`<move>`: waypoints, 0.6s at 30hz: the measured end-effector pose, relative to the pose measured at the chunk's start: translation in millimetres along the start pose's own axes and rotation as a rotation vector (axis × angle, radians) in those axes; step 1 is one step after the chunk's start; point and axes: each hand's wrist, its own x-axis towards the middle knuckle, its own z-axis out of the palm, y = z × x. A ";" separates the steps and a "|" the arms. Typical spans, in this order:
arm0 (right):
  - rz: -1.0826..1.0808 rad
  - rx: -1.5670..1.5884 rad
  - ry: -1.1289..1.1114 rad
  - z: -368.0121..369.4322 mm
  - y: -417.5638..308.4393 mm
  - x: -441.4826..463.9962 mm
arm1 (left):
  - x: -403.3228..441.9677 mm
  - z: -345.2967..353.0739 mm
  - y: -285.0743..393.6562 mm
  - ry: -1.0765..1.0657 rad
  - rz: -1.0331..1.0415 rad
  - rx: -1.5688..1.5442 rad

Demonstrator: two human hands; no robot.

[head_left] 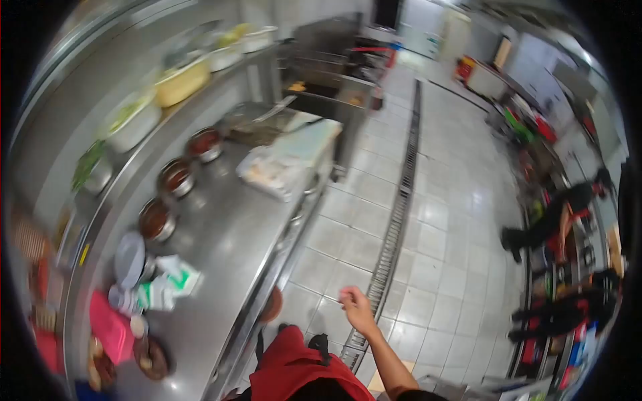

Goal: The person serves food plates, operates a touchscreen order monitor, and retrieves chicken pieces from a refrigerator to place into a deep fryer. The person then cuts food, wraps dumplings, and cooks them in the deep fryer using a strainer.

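Note:
My right hand [356, 307] hangs over the tiled floor, in front of the red apron [294, 364]. Its fingers are loosely bent and slightly blurred, and I see nothing in them. It touches nothing; the edge of the steel counter [221, 234] lies to its left. My left hand is out of view. On the counter stand several metal pots, among them a pot of dark red sauce [158, 219]. Nearer to me lie a white-and-green packet [167, 286] and a pink plastic container [112, 324].
Farther along the counter are a plastic-wrapped tray [273, 172] and a cutting board [309, 138]. A yellow tub [182, 83] and other bowls line the shelf above. A drain grate [394, 227] runs along the floor. At right, a person in dark clothes [562, 212] stands by shelving.

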 end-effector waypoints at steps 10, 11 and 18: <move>0.252 -0.651 0.200 -175.0 174.3 232.5 | 54.4 316.9 357.3 -1.054 0.176 1.154; 0.445 -0.643 0.318 -201.0 237.4 244.1 | 53.1 344.1 401.5 -1.066 0.192 1.237; 1.052 -0.462 0.934 -328.4 231.0 86.8 | 50.6 584.7 673.8 -1.050 0.368 1.378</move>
